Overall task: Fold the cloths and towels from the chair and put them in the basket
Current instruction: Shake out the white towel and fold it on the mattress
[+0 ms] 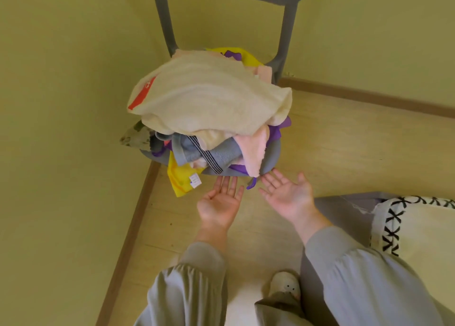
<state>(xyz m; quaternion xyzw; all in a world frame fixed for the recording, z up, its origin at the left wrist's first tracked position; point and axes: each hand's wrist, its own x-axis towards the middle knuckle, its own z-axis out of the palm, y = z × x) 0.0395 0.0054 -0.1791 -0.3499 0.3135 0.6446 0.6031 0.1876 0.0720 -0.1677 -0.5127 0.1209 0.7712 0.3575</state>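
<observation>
A grey chair (pixel 272 157) stands in the room's corner, its seat heaped with cloths. On top lies a large cream towel (pixel 209 96) with a red patch. Under it show a grey-blue striped towel (pixel 209 154), a pink cloth (pixel 254 153), purple cloth (pixel 277 133) and a yellow cloth (pixel 181 180) hanging off the seat's front. My left hand (pixel 220 202) and my right hand (pixel 286 190) are held palm-up with straight fingers just below the seat's front edge, holding nothing. The right fingertips are close to the hanging pink corner. A white basket (pixel 384 224) with black cross stitching sits at the right.
Yellow-green walls meet behind the chair, with a brown skirting board (pixel 138 217) along the wooden floor (pixel 344 141). A grey surface (pixel 344 210) lies under the basket at right. My foot in a light slipper (pixel 285 285) is on the floor below.
</observation>
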